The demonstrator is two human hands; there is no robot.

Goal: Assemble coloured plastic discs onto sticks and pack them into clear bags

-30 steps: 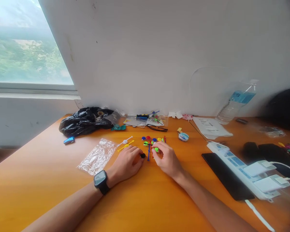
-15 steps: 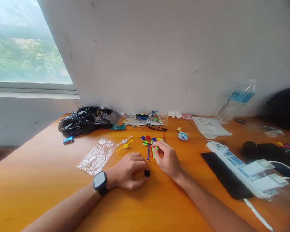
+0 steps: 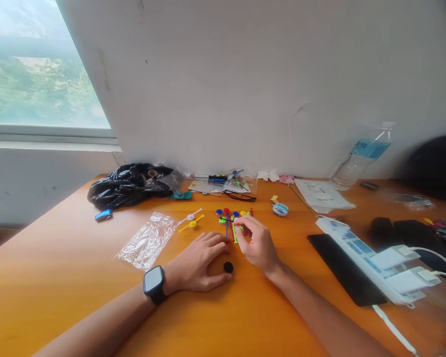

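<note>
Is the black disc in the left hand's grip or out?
Out: the left hand has its forefinger clear of the black disc; thumb contact is unclear.

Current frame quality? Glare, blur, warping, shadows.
Head view: window washed out toward its top; head view: bright glints on the black bag and clear bag; head view: bottle and power strip soft, the bottle slanted, probably lens stretch; head view: soft shading by the left hand; head view: small pieces by the right hand lack fine detail.
</note>
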